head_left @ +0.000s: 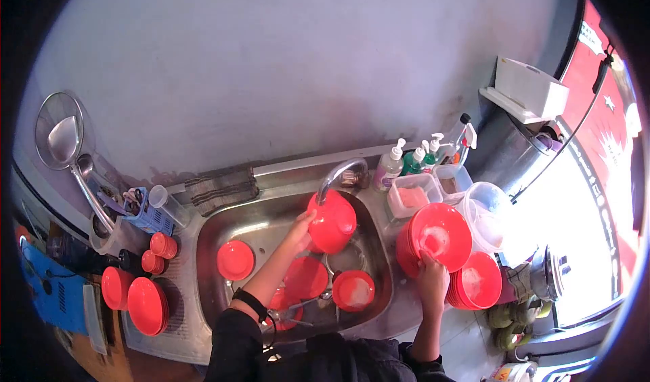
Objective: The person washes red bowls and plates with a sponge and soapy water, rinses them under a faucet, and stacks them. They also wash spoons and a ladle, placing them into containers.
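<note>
My left hand (301, 231) grips the rim of a red bowl (335, 225), tilted beneath the curved faucet (338, 173) over the sink. At the right, the fingers of my right hand (432, 273) are closed on the near rim of a foamy red bowl (443, 233), which tops a stack of bowls. Beside it leans another stack of red bowls (477, 280) with suds inside. In the steel sink (210, 294) lie a red plate (235, 260), a red bowl with suds (353, 290) and more red dishes (306, 278), partly behind my left forearm.
Left of the sink stand stacked red bowls (147, 306), small red cups (162, 245) and a blue utensil basket (147, 209). Pump bottles (389, 168), a plastic tub with a pink block (413, 196) and a clear container (484, 216) crowd the right back.
</note>
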The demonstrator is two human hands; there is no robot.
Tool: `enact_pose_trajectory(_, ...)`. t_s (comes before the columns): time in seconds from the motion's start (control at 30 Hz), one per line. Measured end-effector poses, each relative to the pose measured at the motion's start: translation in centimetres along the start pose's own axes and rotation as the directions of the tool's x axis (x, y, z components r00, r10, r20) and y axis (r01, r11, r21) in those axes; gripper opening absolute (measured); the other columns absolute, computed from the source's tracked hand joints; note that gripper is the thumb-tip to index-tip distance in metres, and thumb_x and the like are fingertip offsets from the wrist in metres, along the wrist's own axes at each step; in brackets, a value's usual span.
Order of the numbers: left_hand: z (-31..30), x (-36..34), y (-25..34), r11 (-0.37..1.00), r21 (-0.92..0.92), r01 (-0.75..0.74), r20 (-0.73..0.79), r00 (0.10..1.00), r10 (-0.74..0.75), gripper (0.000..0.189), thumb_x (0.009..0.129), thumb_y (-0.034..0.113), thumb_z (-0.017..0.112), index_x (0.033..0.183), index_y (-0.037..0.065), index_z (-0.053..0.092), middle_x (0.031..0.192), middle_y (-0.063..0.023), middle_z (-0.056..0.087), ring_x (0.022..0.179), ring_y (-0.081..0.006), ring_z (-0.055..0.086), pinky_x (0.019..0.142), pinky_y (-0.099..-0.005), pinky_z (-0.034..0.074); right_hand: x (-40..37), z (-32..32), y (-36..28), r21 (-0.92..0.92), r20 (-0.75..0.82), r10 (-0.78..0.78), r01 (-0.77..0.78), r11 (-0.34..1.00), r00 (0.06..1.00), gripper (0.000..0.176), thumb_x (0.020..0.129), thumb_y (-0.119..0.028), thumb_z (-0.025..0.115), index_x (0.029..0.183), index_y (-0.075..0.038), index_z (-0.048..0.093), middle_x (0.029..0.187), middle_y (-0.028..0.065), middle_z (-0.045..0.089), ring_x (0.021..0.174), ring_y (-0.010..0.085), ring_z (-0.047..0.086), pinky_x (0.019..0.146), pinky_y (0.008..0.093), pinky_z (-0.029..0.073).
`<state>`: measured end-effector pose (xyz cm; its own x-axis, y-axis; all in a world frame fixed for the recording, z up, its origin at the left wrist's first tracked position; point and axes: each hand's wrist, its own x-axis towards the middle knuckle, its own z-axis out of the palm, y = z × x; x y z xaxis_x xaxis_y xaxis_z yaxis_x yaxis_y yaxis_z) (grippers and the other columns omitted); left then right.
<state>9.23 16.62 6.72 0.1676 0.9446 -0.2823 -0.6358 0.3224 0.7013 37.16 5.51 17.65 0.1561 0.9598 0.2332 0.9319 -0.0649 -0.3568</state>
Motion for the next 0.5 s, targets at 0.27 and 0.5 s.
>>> enact_pose_trajectory(0.27,-3.1,-1.8,0.8,0.946,-0.325,0.013,-0.121,0.991,-0.055,0.04,0.08,0.036,0.039,0.107,0.006,0.043,0.107,-0.0092,0.048,0.1,-0.0234,0.045,0.089,-0.0393,0.032,-0.1,0.1,0.1,0.068,-0.034,0.023,-0.021,0.997,0.999,0.023,0.068,-0.01,0.049,0.089,-0.007,0.057,0.078,0.0146,0.057,0.072,0.0291,0.054,0.065,0.0369,0.042)
enact_pose_trajectory(0.5,-4.3,-2.8,0.0,0.886,-0.462,-0.032,-0.133,0.991,-0.034,0.04,0.082,0.036,0.035,0.108,0.006,0.042,0.111,-0.0098,0.045,0.103,-0.0242,0.042,0.09,-0.0419,0.03,-0.2,0.0,0.4,0.11,-0.029,0.096,-0.092,0.99,0.995,0.022,0.066,-0.012,0.052,0.086,-0.007,0.059,0.076,0.0151,0.057,0.073,0.0293,0.054,0.067,0.0361,0.042)
